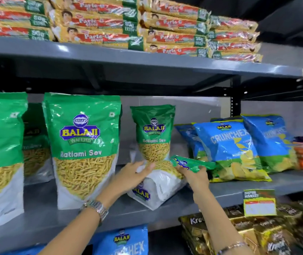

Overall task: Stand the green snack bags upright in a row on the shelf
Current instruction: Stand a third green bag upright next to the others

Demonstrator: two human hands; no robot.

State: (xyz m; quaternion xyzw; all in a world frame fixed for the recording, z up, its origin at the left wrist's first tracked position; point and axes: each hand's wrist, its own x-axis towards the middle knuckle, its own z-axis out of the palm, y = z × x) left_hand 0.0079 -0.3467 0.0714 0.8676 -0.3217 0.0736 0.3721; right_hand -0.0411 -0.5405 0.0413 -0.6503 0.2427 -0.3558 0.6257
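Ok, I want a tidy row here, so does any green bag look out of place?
Yes. One green bag lies on its side on the middle shelf, green top pointing right, while its neighbours stand upright. The left hand rests on it and the right hand grips its top.

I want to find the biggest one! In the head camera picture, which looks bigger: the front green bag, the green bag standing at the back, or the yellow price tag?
1. Front green bag, nearer the camera, so partly an effect of distance.
2. Back green bag.
3. Yellow price tag.
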